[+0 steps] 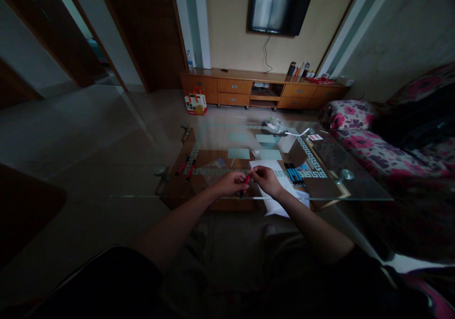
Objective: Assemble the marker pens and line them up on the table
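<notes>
Red pen (246, 180) pinched from both ends, right over the near edge of the glass tabletop (341, 191). Left hand (230, 182) curled closed round the lower part of the barrel, fingers wrapped tight. Right hand (266, 179) closed too, fingertips nipped together on the upper end of the same pen, sitting at 3 o'clock from the left one, the two close together. Can't tell whether that upper end is a cap or just more barrel, way too dim and small.

Rest of the stuff, going by the clock from the hands:

White paper sheet (275, 205) right under the right wrist at 5 o'clock, hanging a bit over the tabletop edge. Bunch of blue and black pens (294, 173) lying side by side at 3 o'clock, just beside the paper. Two more red pens (186, 167) at 10 o'clock, well apart from the hands, near the left edge. Crumpled clear plastic bag (214, 166) between those and the hands. Glass bowl (270, 129) with something pale in it at 12 o'clock, far side of the tabletop.

Beyond that, wooden TV cabinet (249, 86) along the wall, TV (280, 4) mounted above. Floral sofa (369, 143) off at 2 o'clock. Small gift bag (195, 103) on the floor at 11 o'clock.
</notes>
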Available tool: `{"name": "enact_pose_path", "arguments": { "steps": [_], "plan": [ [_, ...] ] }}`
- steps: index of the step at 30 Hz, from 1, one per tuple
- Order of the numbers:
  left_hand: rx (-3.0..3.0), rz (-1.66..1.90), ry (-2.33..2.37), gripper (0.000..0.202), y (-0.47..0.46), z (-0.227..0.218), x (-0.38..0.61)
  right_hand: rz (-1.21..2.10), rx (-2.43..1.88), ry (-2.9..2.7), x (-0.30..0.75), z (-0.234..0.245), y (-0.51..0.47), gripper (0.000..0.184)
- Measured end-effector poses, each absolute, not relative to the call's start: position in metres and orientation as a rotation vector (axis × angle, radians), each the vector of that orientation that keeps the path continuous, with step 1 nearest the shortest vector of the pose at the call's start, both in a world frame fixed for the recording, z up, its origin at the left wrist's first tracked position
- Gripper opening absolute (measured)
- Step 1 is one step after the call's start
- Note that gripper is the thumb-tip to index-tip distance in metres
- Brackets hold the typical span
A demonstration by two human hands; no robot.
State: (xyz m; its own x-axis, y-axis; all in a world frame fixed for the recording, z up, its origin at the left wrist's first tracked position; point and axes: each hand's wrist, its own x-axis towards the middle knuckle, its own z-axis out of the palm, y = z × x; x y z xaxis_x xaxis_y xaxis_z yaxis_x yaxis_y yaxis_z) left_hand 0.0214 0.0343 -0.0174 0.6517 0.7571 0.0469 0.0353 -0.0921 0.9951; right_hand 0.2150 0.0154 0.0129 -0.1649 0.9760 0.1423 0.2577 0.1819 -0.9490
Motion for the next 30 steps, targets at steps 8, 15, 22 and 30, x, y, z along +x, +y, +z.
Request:
{"name": "enact_pose_path", "arguments": {
  "steps": [8,15,22,30],
  "plan": [
    [1.473,0.699,0.731,0.037,0.03,-0.011,0.022,1.038,-1.214,-1.599,0.214,0.01,0.015,0.037],
    [1.483,0.666,0.708,0.042,0.027,-0.005,0.021,0.999,-1.251,-1.624,0.214,0.013,0.014,0.038],
    [1.477,0.652,0.732,0.045,0.027,-0.006,0.02,0.953,-1.238,-1.657,0.214,0.017,0.013,0.036],
    [1.488,0.691,0.744,0.051,0.027,-0.006,0.021,0.916,-1.213,-1.673,0.216,0.017,0.014,0.034]
  ]
}}
